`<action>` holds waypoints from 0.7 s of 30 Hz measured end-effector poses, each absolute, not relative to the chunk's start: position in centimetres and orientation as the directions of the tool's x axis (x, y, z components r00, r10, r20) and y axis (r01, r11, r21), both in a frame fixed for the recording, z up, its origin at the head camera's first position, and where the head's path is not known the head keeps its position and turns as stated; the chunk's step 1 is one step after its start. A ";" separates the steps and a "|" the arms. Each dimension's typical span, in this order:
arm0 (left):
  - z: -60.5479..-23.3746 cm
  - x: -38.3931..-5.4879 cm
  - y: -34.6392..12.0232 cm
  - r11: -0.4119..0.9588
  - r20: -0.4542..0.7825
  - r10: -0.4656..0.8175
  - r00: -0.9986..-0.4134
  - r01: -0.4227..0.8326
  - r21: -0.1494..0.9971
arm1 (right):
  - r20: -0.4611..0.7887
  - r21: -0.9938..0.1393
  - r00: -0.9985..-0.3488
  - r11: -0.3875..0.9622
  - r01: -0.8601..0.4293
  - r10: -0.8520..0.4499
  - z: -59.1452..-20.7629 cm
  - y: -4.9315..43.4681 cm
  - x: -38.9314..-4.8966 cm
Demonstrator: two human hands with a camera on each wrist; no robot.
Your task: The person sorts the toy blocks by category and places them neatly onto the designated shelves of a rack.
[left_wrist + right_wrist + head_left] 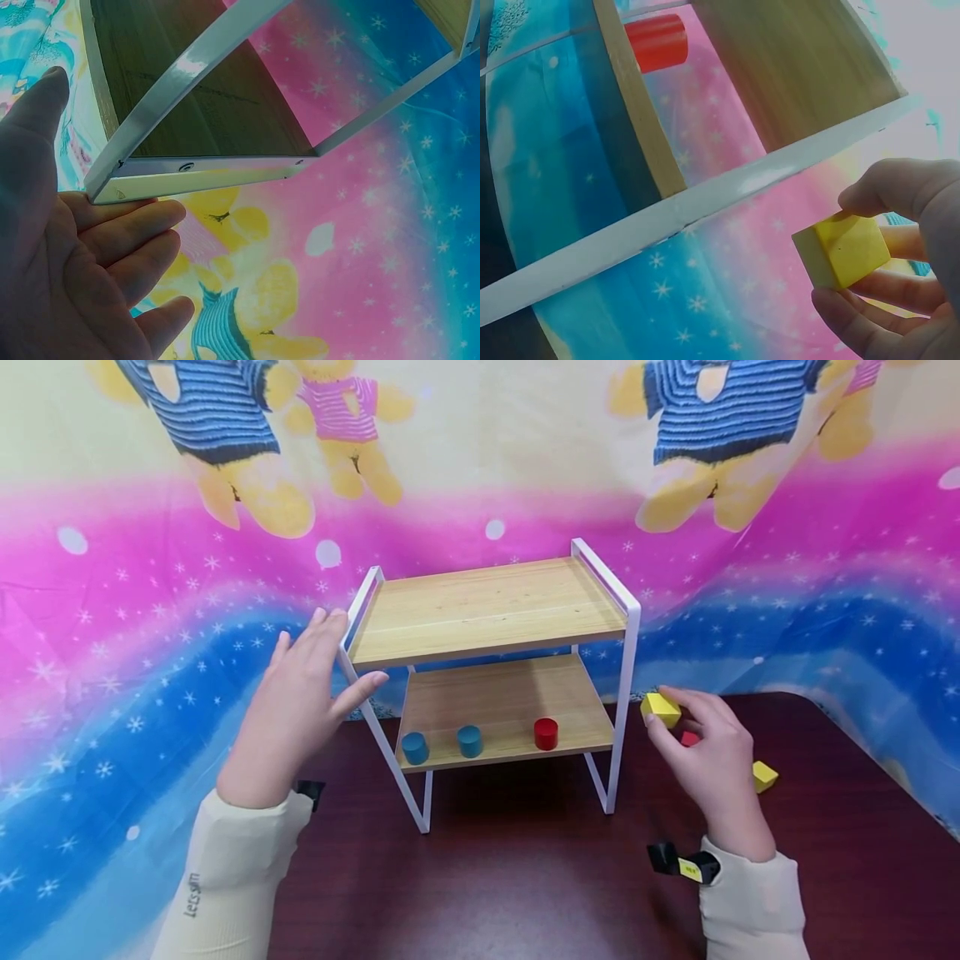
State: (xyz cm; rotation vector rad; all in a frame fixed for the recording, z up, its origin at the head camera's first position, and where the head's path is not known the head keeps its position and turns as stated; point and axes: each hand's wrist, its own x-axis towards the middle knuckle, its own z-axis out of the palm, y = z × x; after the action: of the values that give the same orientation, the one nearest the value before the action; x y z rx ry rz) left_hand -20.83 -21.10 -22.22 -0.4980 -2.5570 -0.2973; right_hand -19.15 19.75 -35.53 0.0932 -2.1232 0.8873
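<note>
My right hand [708, 756] pinches a yellow block [662, 710] between thumb and fingers, held just right of the shelf's right leg. In the right wrist view the same yellow block [844, 251] shows flat faces. My left hand [296, 702] has straight fingers and rests against the upper left side of the two-tier wooden shelf [487, 606] with its white metal frame [187, 64]. On the lower tier stand two blue cylinders [415, 747] [469, 741] at the left and middle and a red cylinder [546, 734] toward the right.
Behind my right hand a red block [690, 739] is partly hidden on the dark table [510, 893]. Another yellow block [764, 777] lies to the right of that hand. A patterned cloth [480, 460] with bears hangs behind the shelf.
</note>
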 end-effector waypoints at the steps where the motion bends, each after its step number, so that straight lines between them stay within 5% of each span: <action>1: -22.2 -20.8 -21.1 0.908 0.524 0.290 -0.801 0.403 0.113 | 0.718 -0.560 -0.660 0.748 -0.356 0.223 -35.5 19.7 -19.1; 21: -22.2 -20.7 -21.1 0.909 0.524 0.292 -0.800 0.403 0.108 | 0.772 -0.526 -0.603 0.735 -0.428 0.200 -34.5 18.5 -17.7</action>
State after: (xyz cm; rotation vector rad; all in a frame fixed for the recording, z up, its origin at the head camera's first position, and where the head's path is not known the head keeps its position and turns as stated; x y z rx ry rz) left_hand -20.70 -21.12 -22.21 -0.5002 -2.5573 -0.2912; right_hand -17.72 18.49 -34.55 0.1725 -2.0391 0.8878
